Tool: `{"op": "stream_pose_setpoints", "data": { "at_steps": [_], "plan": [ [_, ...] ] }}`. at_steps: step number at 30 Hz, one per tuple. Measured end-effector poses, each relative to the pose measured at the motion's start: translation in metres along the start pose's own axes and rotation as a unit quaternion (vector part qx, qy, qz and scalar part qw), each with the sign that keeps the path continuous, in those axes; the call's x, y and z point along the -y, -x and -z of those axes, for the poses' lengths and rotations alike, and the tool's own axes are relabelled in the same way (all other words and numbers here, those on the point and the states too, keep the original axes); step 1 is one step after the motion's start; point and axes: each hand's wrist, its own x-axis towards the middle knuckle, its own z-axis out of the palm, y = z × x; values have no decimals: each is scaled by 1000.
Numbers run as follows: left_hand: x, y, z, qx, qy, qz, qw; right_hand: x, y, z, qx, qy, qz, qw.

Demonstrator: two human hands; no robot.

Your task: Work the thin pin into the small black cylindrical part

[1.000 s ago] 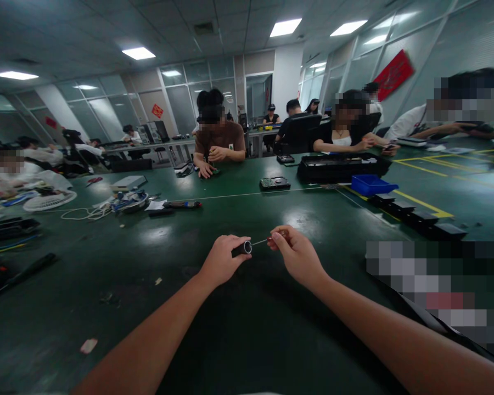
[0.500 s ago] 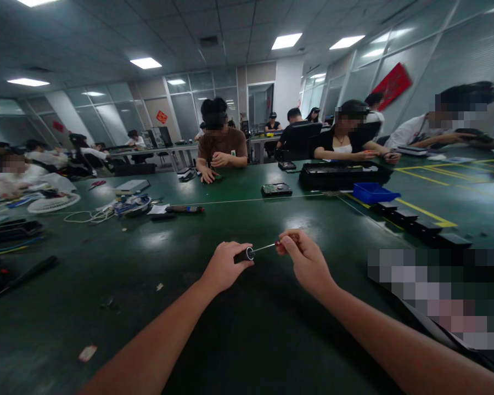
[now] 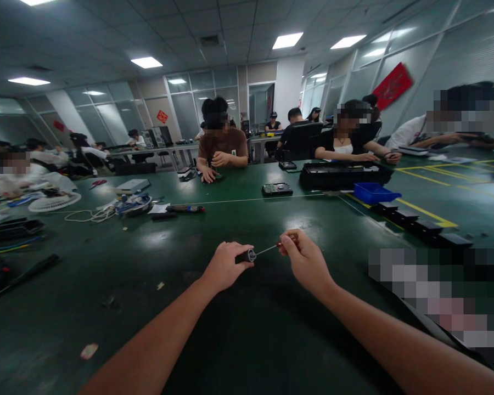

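My left hand (image 3: 224, 267) is closed around a small black cylinder (image 3: 246, 255) with a silver ring at its open end. My right hand (image 3: 303, 260) pinches the reddish handle of a thin screwdriver (image 3: 271, 248). Its metal shaft reaches left, and the tip sits at the cylinder's open end. Both hands hover just above the dark green table (image 3: 189, 307), close together near the middle of the view.
A hard drive (image 3: 276, 189) lies farther back on the table, with a black tray (image 3: 341, 174), a blue bin (image 3: 374, 193) and a row of black blocks (image 3: 420, 226) to the right. Cables and tools (image 3: 127, 206) lie at the left. Other people sit around the table.
Both hands have sunk slightly in the picture and the screwdriver tip has come closer to the cylinder's end. The grips are unchanged.
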Motion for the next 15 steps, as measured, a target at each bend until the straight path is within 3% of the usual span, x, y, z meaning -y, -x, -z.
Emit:
{"op": "stream_pose_setpoints", "data": {
  "at_steps": [6, 15],
  "plan": [
    [0, 1, 2, 1, 10, 8, 1000, -2, -3, 2, -8, 28, 4, 1000],
    [1, -3, 1, -75, 83, 58, 992, -9, -6, 3, -22, 8, -10, 1000]
  ]
}}
